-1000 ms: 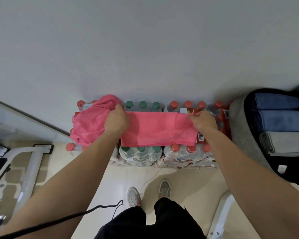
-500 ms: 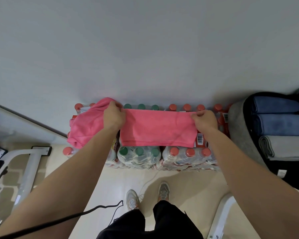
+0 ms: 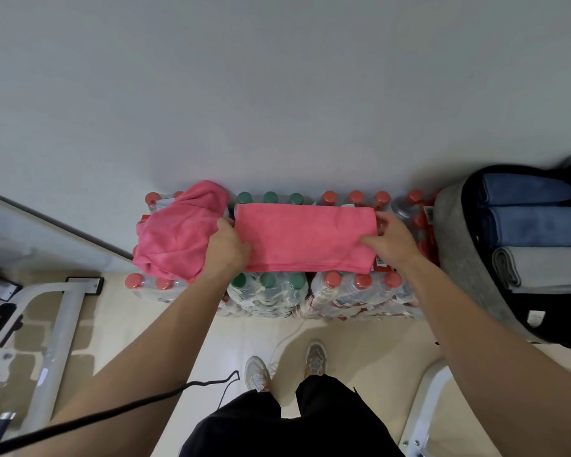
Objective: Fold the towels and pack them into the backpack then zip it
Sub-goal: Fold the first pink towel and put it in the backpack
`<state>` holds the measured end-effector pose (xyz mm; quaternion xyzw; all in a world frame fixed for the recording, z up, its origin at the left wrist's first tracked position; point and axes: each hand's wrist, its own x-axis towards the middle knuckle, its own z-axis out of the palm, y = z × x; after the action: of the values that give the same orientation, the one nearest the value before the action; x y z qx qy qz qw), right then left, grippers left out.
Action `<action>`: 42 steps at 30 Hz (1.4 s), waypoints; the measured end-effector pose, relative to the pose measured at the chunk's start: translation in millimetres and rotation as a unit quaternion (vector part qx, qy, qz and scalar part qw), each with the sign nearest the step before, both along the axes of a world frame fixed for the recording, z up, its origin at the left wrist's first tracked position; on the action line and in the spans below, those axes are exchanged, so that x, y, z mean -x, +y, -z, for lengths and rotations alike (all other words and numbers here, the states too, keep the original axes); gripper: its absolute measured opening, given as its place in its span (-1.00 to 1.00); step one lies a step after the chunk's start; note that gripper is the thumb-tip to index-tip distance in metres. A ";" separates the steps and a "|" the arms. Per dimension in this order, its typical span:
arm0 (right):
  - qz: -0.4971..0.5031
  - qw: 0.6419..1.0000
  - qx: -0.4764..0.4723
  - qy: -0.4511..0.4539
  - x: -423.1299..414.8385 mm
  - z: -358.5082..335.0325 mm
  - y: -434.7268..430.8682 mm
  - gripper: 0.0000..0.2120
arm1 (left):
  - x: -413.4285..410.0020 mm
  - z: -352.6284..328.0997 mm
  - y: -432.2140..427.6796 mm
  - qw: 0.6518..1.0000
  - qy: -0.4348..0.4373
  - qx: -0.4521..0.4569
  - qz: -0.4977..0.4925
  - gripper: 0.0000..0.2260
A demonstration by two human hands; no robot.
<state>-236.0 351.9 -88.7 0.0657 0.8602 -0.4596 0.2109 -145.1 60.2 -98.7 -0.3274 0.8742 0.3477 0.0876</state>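
A pink towel (image 3: 305, 239), folded into a flat rectangle, lies on top of the bottle packs (image 3: 267, 291). My left hand (image 3: 228, 247) holds its left end, thumb on top of the cloth. Over at the right end, my right hand (image 3: 389, 239) grips it, thumb lying on the cloth and fingers past the edge. A second pink towel (image 3: 178, 239) sits crumpled just left of my left hand. The open backpack (image 3: 465, 258) lies at the right, holding two rolled blue towels (image 3: 534, 229) and a folded grey towel (image 3: 541, 268).
A white wall rises directly behind the bottle packs. White metal frames stand on the floor at lower left (image 3: 56, 328) and lower right (image 3: 422, 407). A black cable (image 3: 139, 400) crosses over my left forearm. My shoes (image 3: 257, 371) stand on beige floor.
Both hands slid from the towel's far corners back toward me, to the middle of its short ends. The towel now lies flatter and smoother.
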 end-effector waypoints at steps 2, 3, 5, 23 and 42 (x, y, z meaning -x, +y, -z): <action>0.022 0.999 0.021 0.020 -1.7 0.2 1.1 -0.50 | -2.1 -1.1 -1.6 1.000 0.013 -0.006 -0.002 -0.57; 0.029 0.999 0.023 0.027 -3.9 -1.1 1.7 -0.49 | -3.1 -1.7 -1.9 1.000 0.016 -0.008 -0.003 -0.58; 0.033 0.999 0.018 0.031 -9.0 -0.3 4.3 -0.44 | -5.0 -2.0 -2.0 1.000 0.023 -0.007 -0.005 -0.58; -0.346 0.850 -0.344 0.200 -34.9 22.6 -35.3 -0.34 | 4.0 26.9 31.5 0.906 0.041 0.255 0.335 -0.46; -0.471 0.778 -0.376 0.177 0.2 19.9 -44.8 -0.20 | 21.8 16.6 10.4 0.984 0.008 0.167 0.055 -0.68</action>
<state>-236.2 307.1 -108.6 -0.3559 0.9105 0.0537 0.2036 -166.9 70.6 -115.3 -0.2857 0.9373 0.1945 0.0436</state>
